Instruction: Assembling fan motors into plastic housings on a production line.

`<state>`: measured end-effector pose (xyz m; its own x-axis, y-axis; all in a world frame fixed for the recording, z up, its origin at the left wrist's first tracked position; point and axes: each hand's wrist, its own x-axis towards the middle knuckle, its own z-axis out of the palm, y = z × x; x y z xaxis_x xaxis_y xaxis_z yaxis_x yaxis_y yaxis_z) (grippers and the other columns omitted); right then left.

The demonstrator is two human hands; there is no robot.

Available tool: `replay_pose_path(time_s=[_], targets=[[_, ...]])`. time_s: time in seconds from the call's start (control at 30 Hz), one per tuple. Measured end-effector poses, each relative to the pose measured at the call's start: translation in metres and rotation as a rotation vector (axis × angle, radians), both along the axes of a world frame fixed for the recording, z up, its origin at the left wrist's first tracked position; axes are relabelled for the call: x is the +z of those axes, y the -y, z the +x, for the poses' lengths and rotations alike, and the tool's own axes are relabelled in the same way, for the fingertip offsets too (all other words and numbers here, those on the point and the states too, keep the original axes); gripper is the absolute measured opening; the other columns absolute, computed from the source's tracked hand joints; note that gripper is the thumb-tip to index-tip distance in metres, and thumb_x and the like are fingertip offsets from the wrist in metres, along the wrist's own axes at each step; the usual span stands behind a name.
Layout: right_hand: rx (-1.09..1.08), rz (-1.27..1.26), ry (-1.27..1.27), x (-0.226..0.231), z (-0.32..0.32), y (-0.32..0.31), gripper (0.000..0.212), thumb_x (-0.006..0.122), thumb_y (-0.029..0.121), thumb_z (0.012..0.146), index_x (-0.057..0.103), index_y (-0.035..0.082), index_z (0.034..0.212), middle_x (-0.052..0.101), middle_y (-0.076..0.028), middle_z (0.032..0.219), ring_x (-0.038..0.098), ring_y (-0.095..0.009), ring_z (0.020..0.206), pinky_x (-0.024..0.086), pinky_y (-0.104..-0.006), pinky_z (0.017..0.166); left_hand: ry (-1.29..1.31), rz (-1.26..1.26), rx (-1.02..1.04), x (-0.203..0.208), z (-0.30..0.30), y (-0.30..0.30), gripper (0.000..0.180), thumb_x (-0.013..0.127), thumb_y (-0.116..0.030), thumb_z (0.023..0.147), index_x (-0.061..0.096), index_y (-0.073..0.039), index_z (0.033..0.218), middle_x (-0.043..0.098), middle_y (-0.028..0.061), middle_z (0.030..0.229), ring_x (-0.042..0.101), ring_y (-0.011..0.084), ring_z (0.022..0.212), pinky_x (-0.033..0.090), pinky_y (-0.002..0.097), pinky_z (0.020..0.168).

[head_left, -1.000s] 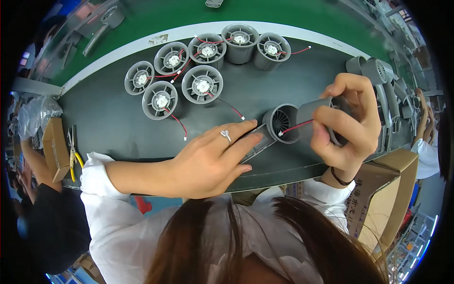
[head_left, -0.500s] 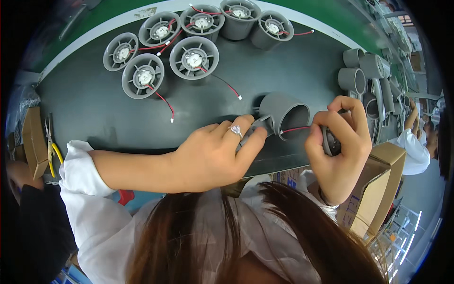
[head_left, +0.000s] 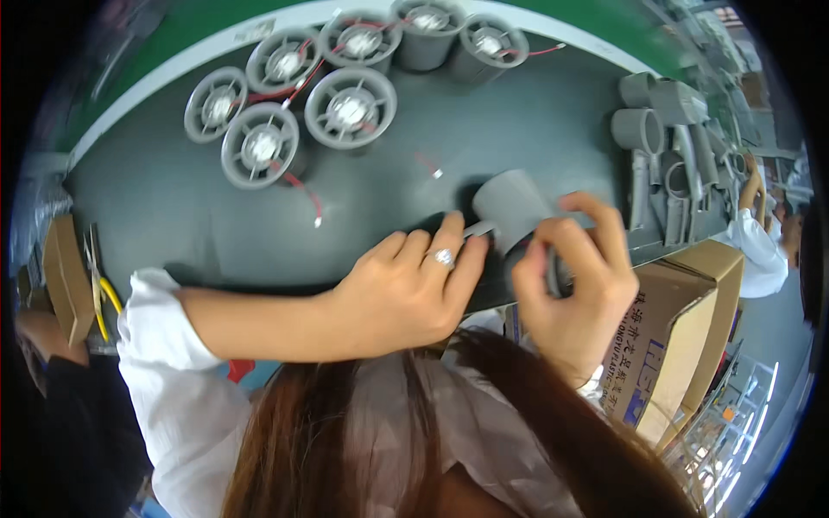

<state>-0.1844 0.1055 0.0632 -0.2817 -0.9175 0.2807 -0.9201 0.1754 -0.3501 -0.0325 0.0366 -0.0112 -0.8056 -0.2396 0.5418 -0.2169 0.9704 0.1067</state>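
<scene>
Over the dark tabletop (head_left: 363, 194), a smooth, matte grey cylindrical housing (head_left: 511, 203) tilts between my hands, its mouth toward the right one. My left hand (head_left: 401, 298), palm down, curls its fingers closed around the housing's slim handle (head_left: 479, 230). My right hand (head_left: 580, 285), knuckles bent, pinches a blurred dark round part (head_left: 560, 276) just beside that mouth.

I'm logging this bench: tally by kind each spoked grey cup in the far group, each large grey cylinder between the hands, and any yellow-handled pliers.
Spoked grey cups: 7
Large grey cylinder: 1
Yellow-handled pliers: 1
Total: 9
</scene>
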Motion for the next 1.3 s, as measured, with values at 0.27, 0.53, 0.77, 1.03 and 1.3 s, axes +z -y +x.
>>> replay_pose_path(time_s=[0.27,0.53,0.77,1.03,1.3], targets=[[0.053,-0.155,-0.031,-0.033,0.004,0.025,0.014,0.067,0.012,0.061,0.058,0.013,0.071,0.058,-0.007,0.094,0.056,-0.022,0.064,0.046,-0.0321,0.045,0.021,-0.145,0.066,-0.01,-0.005,0.02,0.02,0.059,-0.002,0.073,0.06,0.013,0.086,0.061,0.0337,0.097,0.06,0.0274,0.063,0.049,0.0307,0.052],[0.047,-0.24,-0.086,-0.048,0.009,0.017,0.014,0.065,0.011,0.06,0.059,0.013,0.072,0.058,-0.007,0.096,0.054,-0.018,0.06,0.043,-0.027,0.039,-0.019,-0.18,0.086,-0.017,-0.01,0.014,0.015,0.056,0.0,0.074,0.058,0.013,0.08,0.061,0.0289,0.086,0.061,0.0297,0.062,0.049,0.0318,0.051],[0.069,-0.27,-0.06,-0.047,0.004,0.02,0.015,0.066,0.012,0.06,0.06,0.013,0.073,0.057,-0.007,0.094,0.054,-0.018,0.059,0.043,-0.0274,0.04,-0.033,-0.182,0.094,-0.02,-0.014,0.017,0.014,0.056,0.0,0.072,0.057,0.012,0.078,0.061,0.0273,0.086,0.06,0.0293,0.06,0.049,0.0323,0.049],[0.183,-0.357,-0.138,-0.043,0.0,0.024,0.018,0.068,0.017,0.062,0.063,0.01,0.077,0.059,-0.009,0.091,0.052,-0.016,0.057,0.038,-0.0247,0.041,0.013,0.131,0.031,-0.025,-0.004,0.023,0.032,0.059,-0.007,0.068,0.054,0.012,0.093,0.06,0.0266,0.083,0.058,0.0294,0.054,0.049,0.0341,0.047],[0.462,-0.565,-0.138,-0.046,0.003,0.035,0.033,0.057,0.02,0.056,0.06,-0.002,0.08,0.058,-0.016,0.082,0.053,-0.022,0.064,0.039,-0.0286,0.053,0.06,0.484,-0.091,-0.023,0.008,0.031,0.037,0.062,-0.013,0.069,0.053,0.013,0.093,0.058,0.0223,0.073,0.057,0.0351,0.052,0.049,0.0394,0.049]])
